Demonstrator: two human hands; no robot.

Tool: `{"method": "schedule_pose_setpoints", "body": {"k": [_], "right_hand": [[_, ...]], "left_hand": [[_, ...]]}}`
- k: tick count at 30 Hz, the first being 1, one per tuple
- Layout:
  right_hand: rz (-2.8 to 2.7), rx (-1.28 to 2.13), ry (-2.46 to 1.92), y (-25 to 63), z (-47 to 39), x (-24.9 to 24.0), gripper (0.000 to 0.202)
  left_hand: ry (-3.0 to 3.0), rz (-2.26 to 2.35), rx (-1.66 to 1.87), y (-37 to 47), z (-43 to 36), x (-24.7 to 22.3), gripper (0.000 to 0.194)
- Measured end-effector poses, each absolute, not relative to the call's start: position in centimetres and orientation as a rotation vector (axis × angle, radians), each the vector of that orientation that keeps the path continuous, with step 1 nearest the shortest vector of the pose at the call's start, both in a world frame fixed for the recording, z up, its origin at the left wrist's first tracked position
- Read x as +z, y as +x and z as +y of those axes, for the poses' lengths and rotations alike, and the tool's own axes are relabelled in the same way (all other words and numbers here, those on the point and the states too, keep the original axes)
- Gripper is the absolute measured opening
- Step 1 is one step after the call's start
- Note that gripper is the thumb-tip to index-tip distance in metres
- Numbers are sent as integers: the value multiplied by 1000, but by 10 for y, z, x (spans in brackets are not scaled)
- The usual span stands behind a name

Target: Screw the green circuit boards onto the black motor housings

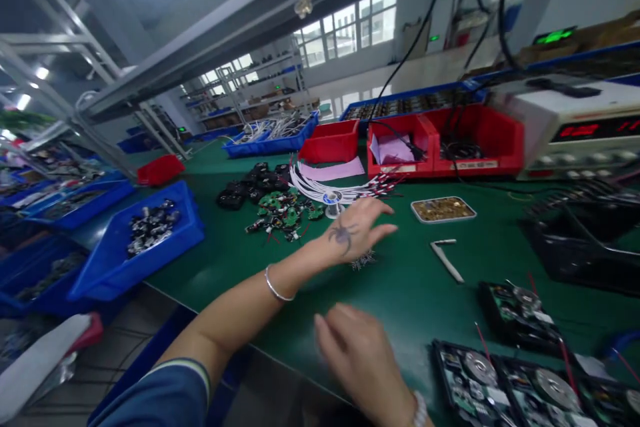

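Note:
My left hand [357, 230] stretches over the green table, its thumb and forefinger apart and nothing seen between them. Under its palm lies a small pile of thin metal pins [364, 260]. Just beyond the hand stands a spool of solder wire [334, 203]. Left of that is a heap of green circuit boards [287, 210], with white wires [320, 190] behind. Nearer to me, my right hand [357, 353] hovers at the table's front edge, blurred, fingers curled; its fingertips are hidden, so I cannot tell whether it holds anything.
Open black devices with circuit boards and round metal discs [480, 370] lie at front right. A bent white tool [447, 260] and a tray of small brass-coloured parts [443, 209] are nearby. Red bins [400, 170] and a power supply [590, 127] stand behind; a blue bin [185, 233] is left.

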State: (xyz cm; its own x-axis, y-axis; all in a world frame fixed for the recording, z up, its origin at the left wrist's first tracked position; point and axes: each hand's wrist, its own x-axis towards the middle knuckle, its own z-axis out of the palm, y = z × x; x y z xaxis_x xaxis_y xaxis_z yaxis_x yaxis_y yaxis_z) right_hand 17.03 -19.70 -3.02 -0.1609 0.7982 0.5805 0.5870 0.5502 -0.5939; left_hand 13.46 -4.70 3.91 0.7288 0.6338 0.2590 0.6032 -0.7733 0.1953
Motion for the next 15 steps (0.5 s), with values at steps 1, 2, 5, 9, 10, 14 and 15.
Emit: {"method": "schedule_pose_setpoints", "body": {"k": [1, 2, 5, 9, 10, 14, 15], "right_hand": [[-1823, 268, -1139, 171, -196, -30, 34], [-1793, 251, -1145, 171, -195, -30, 35], [-1740, 224, -1163, 172, -192, -29, 36], [-1636, 263, -1202, 173, -189, -28, 38], [-1599, 294, -1223, 174, -188, -28, 38], [-1457, 467, -1329, 177, -189, -27, 37], [-1429, 509, -1353, 178, -189, -27, 37]], "left_hand": [[2807, 1268, 474, 115, -37, 39, 30], [2764, 1471, 465, 96, -27, 37, 29], [2589, 1903, 367, 46, -4, 28, 34], [2498, 2020, 205, 9, 3, 15, 27], [2500, 2010, 203, 5, 2, 13, 25], [2485, 2020, 223, -1, -1, 10, 40], [2483, 2013, 201, 0, 0, 10, 45]]}}
